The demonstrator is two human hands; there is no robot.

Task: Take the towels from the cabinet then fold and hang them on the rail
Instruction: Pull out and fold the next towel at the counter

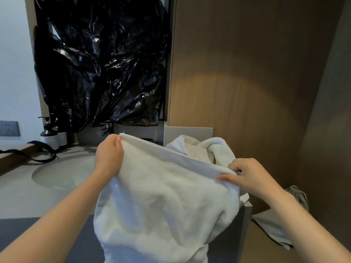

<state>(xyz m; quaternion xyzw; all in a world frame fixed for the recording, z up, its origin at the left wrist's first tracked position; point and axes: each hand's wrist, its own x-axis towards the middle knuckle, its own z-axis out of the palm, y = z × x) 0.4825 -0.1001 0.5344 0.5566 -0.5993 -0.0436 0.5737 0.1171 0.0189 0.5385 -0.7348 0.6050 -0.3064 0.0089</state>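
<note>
A white towel (163,198) hangs in front of me, stretched by its top edge between both hands. My left hand (109,155) pinches the upper left corner. My right hand (248,176) grips the upper right corner with thumb and fingers. The towel's lower part droops out of the bottom of the view. Behind it a second white towel (205,149) lies crumpled on the counter's right end. No rail and no cabinet opening are visible.
A grey counter (22,194) with a round sink (64,171) lies to the left, with dark pump bottles (49,136), a faucet (105,129) and a black strap (40,151). Black plastic (102,63) covers the mirror. A wooden panel (247,73) stands on the right. Grey cloth (275,224) lies lower right.
</note>
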